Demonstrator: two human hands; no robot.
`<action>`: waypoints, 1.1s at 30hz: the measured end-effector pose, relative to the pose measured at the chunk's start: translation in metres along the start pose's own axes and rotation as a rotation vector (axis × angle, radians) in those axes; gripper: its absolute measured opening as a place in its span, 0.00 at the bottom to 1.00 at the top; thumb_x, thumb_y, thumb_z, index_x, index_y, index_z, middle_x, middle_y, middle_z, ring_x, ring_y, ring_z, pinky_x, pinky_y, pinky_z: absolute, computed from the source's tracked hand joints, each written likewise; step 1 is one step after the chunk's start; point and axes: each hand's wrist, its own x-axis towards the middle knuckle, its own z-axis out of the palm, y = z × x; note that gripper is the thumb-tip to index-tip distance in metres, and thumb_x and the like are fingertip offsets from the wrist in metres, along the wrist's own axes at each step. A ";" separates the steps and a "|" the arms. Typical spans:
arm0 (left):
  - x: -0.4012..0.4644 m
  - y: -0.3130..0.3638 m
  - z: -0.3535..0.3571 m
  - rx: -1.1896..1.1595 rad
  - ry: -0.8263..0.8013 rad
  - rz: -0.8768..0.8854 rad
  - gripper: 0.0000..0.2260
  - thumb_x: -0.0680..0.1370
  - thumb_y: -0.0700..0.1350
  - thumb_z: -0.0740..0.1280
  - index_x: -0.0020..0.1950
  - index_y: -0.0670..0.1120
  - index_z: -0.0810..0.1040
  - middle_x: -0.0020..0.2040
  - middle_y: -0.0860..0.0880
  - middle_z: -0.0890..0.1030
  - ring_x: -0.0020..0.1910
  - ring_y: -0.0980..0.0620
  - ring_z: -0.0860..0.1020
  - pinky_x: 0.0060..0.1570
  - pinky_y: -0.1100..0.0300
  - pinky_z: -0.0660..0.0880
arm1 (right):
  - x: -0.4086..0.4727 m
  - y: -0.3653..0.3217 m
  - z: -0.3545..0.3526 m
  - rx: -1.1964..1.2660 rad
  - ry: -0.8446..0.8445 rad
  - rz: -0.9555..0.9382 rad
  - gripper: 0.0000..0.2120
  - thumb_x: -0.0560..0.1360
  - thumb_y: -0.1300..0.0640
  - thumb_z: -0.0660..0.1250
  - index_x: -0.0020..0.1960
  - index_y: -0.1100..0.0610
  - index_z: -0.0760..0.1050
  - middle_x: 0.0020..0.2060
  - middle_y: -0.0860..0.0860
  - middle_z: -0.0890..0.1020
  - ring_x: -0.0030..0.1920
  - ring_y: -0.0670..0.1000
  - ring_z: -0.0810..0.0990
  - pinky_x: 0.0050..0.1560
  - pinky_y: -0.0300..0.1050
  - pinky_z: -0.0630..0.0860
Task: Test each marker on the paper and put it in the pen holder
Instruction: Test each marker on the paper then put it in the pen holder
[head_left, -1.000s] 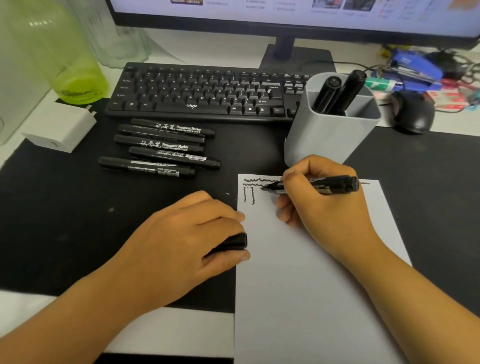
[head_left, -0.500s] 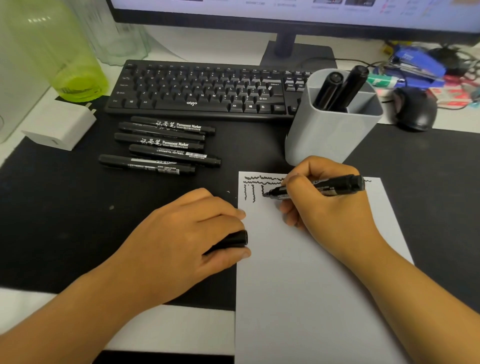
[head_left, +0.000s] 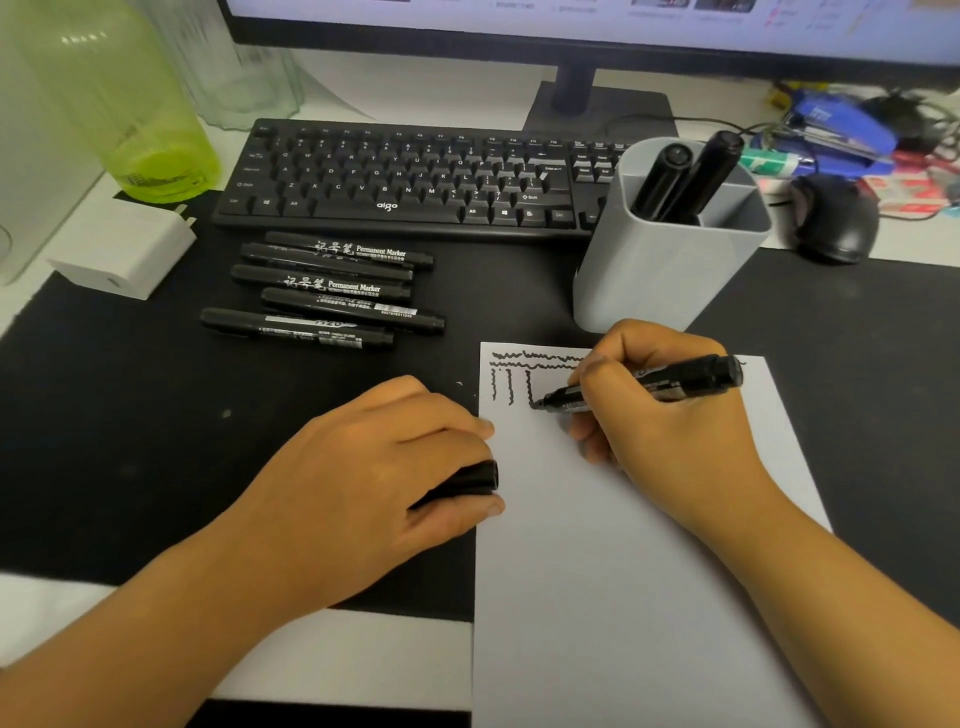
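Observation:
My right hand (head_left: 660, 415) grips an uncapped black marker (head_left: 675, 382), its tip touching the white paper (head_left: 623, 571) at the bottom of a wavy vertical line. Wavy black lines run along the paper's top left. My left hand (head_left: 363, 478) rests at the paper's left edge, closed around the black marker cap (head_left: 470, 480). Several capped black markers (head_left: 327, 291) lie in a row on the black mat, left of the grey pen holder (head_left: 660, 265). Two markers (head_left: 685, 176) stand inside the holder.
A black keyboard (head_left: 405, 176) lies behind the markers, with a monitor stand (head_left: 582, 98) beyond it. A white charger (head_left: 124, 254) and a green bottle (head_left: 119, 104) are at the far left. A black mouse (head_left: 836, 218) and blue clutter (head_left: 841, 135) sit at the far right.
My right hand has drawn the marker tip downwards on the paper, lengthening a new wavy vertical line. My left hand has stayed put with the cap.

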 end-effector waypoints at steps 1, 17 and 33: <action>0.000 0.000 0.000 0.002 -0.002 -0.001 0.16 0.75 0.58 0.64 0.54 0.49 0.81 0.54 0.54 0.80 0.51 0.57 0.75 0.49 0.58 0.75 | 0.000 0.000 0.000 -0.007 0.002 -0.002 0.09 0.70 0.59 0.64 0.32 0.56 0.77 0.28 0.59 0.82 0.24 0.51 0.78 0.24 0.42 0.76; 0.000 0.002 -0.002 0.030 -0.019 0.021 0.16 0.76 0.58 0.64 0.54 0.48 0.82 0.54 0.53 0.80 0.51 0.56 0.75 0.48 0.58 0.76 | -0.005 -0.025 -0.015 0.151 0.133 -0.168 0.09 0.68 0.59 0.61 0.31 0.59 0.75 0.24 0.57 0.80 0.20 0.55 0.75 0.24 0.36 0.69; -0.017 0.040 -0.028 -0.031 0.048 0.068 0.20 0.79 0.56 0.56 0.52 0.44 0.80 0.37 0.52 0.81 0.33 0.55 0.79 0.32 0.58 0.78 | -0.088 -0.051 -0.029 0.234 0.141 -0.088 0.11 0.69 0.51 0.62 0.34 0.55 0.80 0.25 0.58 0.81 0.20 0.53 0.75 0.25 0.35 0.70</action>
